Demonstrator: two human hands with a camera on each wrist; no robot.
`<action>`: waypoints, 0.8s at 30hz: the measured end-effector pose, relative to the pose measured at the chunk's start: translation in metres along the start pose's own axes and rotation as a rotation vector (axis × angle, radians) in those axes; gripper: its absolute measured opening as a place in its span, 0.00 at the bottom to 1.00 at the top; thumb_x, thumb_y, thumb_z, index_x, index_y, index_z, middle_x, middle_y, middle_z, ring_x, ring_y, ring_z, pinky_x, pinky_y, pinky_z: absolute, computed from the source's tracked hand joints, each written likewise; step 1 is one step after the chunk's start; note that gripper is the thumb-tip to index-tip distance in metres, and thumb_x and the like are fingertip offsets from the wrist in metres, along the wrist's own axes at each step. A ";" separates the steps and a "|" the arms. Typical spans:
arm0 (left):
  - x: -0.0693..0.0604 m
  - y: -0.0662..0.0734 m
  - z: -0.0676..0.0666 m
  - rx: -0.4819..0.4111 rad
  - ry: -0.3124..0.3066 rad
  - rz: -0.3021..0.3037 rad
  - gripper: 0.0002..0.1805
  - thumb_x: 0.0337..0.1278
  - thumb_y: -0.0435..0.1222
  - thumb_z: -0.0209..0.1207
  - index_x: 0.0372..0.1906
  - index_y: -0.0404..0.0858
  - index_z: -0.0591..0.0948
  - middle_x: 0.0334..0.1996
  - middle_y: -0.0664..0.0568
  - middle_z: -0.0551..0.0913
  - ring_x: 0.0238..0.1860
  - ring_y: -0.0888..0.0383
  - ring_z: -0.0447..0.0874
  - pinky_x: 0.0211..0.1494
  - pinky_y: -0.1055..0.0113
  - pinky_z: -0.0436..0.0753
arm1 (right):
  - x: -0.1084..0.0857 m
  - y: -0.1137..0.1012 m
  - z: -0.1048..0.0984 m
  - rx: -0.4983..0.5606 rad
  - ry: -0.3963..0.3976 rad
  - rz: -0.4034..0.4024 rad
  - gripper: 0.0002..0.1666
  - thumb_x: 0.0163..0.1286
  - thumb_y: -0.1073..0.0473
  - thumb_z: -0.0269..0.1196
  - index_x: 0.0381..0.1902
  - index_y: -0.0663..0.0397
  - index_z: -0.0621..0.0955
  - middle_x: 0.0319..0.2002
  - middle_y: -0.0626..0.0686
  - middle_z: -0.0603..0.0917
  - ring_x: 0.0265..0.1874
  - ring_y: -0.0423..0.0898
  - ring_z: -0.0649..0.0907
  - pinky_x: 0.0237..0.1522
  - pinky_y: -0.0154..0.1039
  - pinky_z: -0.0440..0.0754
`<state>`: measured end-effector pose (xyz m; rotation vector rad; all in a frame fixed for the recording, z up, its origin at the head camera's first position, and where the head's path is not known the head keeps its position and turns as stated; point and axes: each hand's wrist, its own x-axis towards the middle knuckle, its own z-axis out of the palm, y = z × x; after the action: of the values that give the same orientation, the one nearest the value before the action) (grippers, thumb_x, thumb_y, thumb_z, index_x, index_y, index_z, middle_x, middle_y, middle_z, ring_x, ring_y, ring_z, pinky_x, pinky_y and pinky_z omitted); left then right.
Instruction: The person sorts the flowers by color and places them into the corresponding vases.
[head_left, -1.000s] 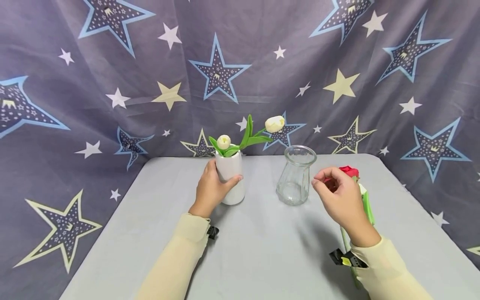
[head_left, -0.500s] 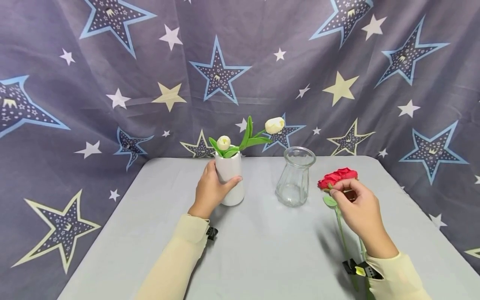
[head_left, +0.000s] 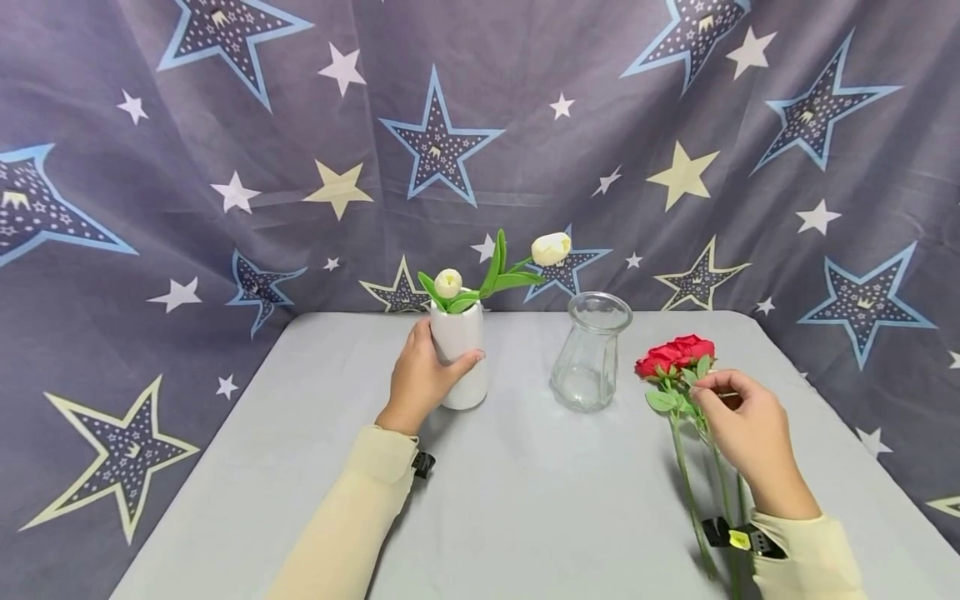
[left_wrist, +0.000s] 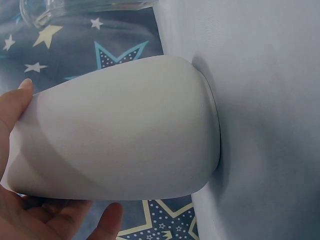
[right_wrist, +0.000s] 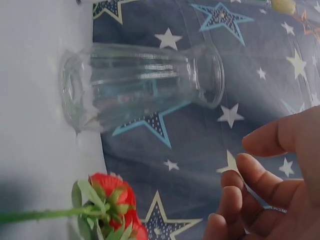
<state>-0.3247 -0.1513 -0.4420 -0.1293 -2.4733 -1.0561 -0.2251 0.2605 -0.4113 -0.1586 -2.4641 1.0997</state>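
Note:
My left hand (head_left: 420,379) grips a white vase (head_left: 459,337), thumb across its front and fingers round the far side. Two white tulips (head_left: 551,248) with green leaves stand in it, one leaning out to the right. The vase (left_wrist: 125,130) fills the left wrist view, its base on the table. My right hand (head_left: 753,433) hovers over the red roses (head_left: 675,354), which lie on the table with stems toward me. Its fingers are loosely bent and hold nothing; in the right wrist view thumb and forefinger are apart. The hand and sleeve partly hide the stems.
A clear glass vase (head_left: 588,358) stands between the white vase and the roses, with nothing in it. The grey tabletop (head_left: 525,500) ends at a star-patterned curtain (head_left: 487,83) behind and at both sides.
My right hand has drawn back from beside the glass vase, moving right and toward me, which uncovers the red roses. The left hand and white vase have stayed put.

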 end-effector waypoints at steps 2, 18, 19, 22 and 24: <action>0.000 -0.001 0.000 -0.003 -0.005 -0.002 0.53 0.50 0.62 0.74 0.73 0.37 0.65 0.59 0.43 0.77 0.55 0.42 0.83 0.54 0.43 0.82 | 0.002 0.005 -0.003 -0.021 0.000 0.022 0.11 0.72 0.50 0.66 0.41 0.50 0.86 0.30 0.39 0.84 0.28 0.33 0.80 0.27 0.33 0.77; 0.002 -0.002 -0.002 0.006 -0.005 0.002 0.56 0.50 0.64 0.73 0.75 0.38 0.63 0.61 0.42 0.77 0.57 0.42 0.83 0.56 0.42 0.82 | 0.016 0.037 -0.011 -0.165 -0.137 0.146 0.17 0.73 0.47 0.61 0.45 0.54 0.84 0.42 0.55 0.84 0.38 0.49 0.78 0.35 0.40 0.71; 0.002 -0.002 -0.002 0.004 -0.007 0.001 0.56 0.49 0.65 0.72 0.75 0.38 0.63 0.61 0.43 0.77 0.57 0.42 0.83 0.56 0.42 0.82 | 0.016 0.040 -0.012 -0.169 -0.140 0.152 0.17 0.72 0.48 0.61 0.45 0.54 0.84 0.42 0.55 0.84 0.39 0.49 0.78 0.35 0.40 0.71; 0.001 -0.003 -0.001 -0.003 -0.013 0.001 0.56 0.49 0.64 0.73 0.75 0.38 0.63 0.61 0.43 0.77 0.57 0.42 0.83 0.56 0.42 0.81 | 0.016 0.048 -0.014 -0.186 -0.153 0.164 0.17 0.72 0.49 0.59 0.46 0.56 0.83 0.42 0.57 0.84 0.38 0.51 0.78 0.36 0.41 0.71; 0.001 -0.003 0.001 -0.003 -0.014 0.005 0.56 0.49 0.64 0.73 0.75 0.38 0.63 0.61 0.43 0.77 0.57 0.42 0.83 0.56 0.42 0.81 | 0.016 0.053 -0.016 -0.206 -0.167 0.168 0.16 0.72 0.51 0.58 0.46 0.58 0.83 0.42 0.58 0.84 0.37 0.51 0.78 0.35 0.41 0.72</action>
<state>-0.3264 -0.1533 -0.4444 -0.1440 -2.4824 -1.0601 -0.2364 0.3118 -0.4356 -0.3555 -2.7545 0.9559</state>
